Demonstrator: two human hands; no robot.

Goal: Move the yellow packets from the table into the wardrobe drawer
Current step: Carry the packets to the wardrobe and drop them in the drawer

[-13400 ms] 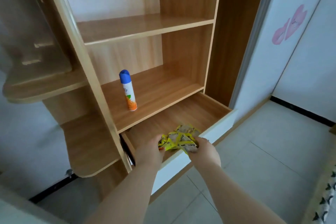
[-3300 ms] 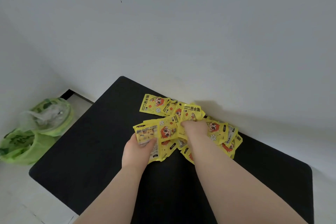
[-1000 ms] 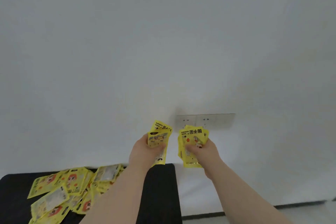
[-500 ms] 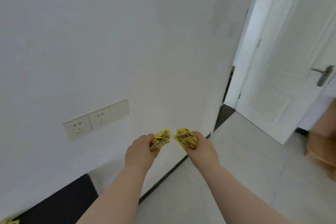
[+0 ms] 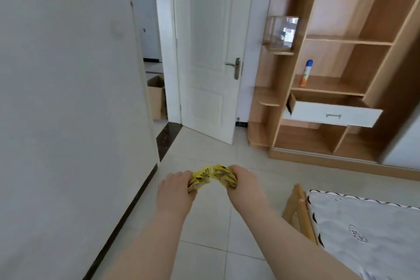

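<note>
My left hand grips a small bunch of yellow packets, held out in front of me over the tiled floor. My right hand grips a second bunch of yellow packets right beside the first. The wooden wardrobe stands at the far right. Its white-fronted drawer is pulled out, well ahead of both hands. The table is out of view.
A white door stands open ahead, with a cardboard box in the doorway. A spray can stands on the shelf above the drawer. A bed corner with a white sheet lies at the lower right; the wall runs along the left.
My view has swung right from the wall and sockets to the door and wardrobe. Both hands still hold their packets, now lower over the floor.
</note>
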